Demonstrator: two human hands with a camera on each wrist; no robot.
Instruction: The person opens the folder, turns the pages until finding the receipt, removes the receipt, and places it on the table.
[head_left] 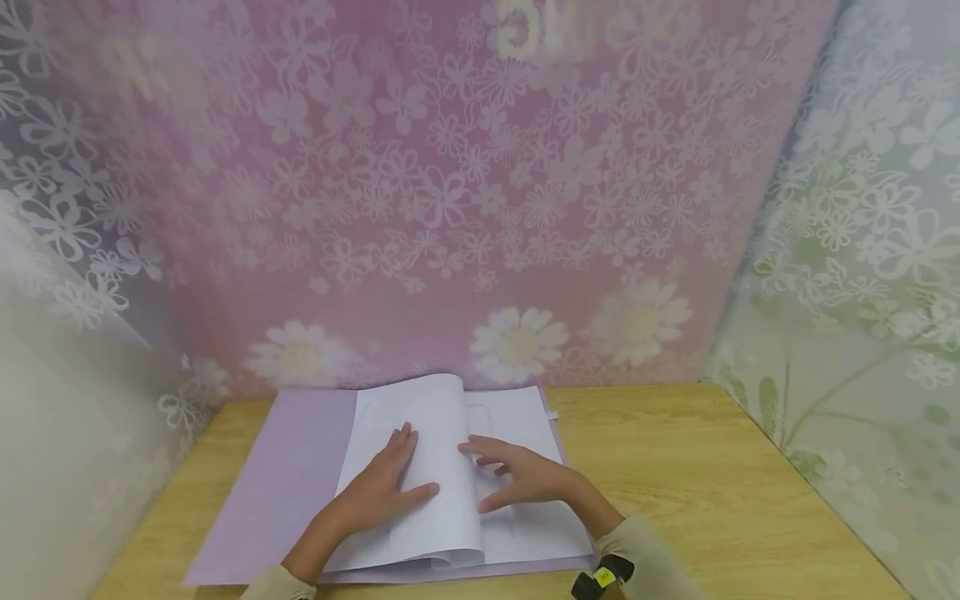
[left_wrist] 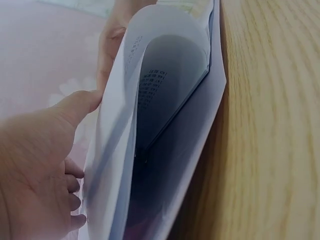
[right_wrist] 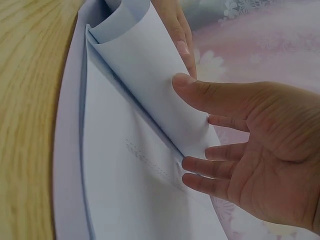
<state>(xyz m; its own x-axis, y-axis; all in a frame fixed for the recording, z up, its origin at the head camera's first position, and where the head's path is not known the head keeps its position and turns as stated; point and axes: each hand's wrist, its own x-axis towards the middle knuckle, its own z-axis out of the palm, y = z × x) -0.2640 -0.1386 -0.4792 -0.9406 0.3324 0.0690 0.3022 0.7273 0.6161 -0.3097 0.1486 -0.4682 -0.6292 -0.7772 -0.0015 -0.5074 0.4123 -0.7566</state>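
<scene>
A light purple folder [head_left: 277, 483] lies spread on the table with white sheets in it. Several of its sheets [head_left: 435, 525] are folded over to the left and bulge into a rounded curl. On these turned sheets rests my left hand [head_left: 378, 492], fingers straight and thumb spread toward the curl. My right hand [head_left: 525, 477] is beside the curl's right edge, its fingers spread and thumb apart, pinching nothing. Below it lies the right-hand sheet [head_left: 540, 533], which bears faint print. The left wrist view shows rows of print [left_wrist: 150, 90] inside the curl.
The wooden table [head_left: 675, 483] extends to the right of the folder, with a narrower strip at its left. A pink floral wall [head_left: 480, 208] stands right behind the folder. Patterned side panels [head_left: 862, 333] border the table. A black band [head_left: 603, 577] circles the right wrist.
</scene>
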